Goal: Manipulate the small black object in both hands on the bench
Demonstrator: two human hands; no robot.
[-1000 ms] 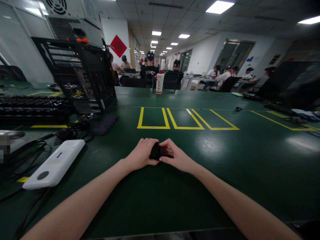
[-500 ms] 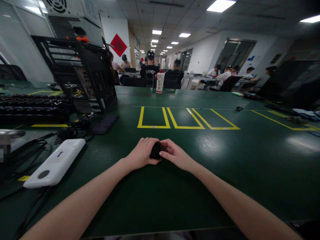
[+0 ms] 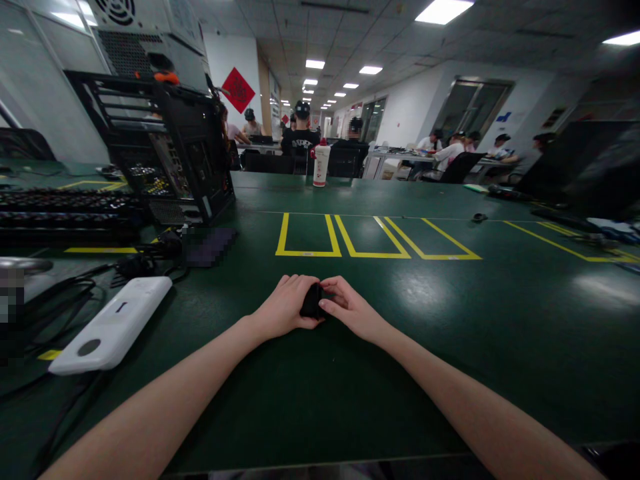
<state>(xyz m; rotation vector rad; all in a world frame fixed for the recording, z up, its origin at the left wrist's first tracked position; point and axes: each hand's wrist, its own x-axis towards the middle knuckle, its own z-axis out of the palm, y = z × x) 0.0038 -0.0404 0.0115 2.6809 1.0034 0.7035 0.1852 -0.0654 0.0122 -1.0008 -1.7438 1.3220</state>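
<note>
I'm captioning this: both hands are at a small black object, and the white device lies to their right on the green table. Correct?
Not quite: the head view shows the white device lying on the green table to the left of the left hand and right hand. Both are at the small black object.

Object (image 3: 311, 301) — before tape outlines (image 3: 377, 255) — bottle (image 3: 321, 165) behind

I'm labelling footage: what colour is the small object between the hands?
The small object is black; head view shows it.
</note>
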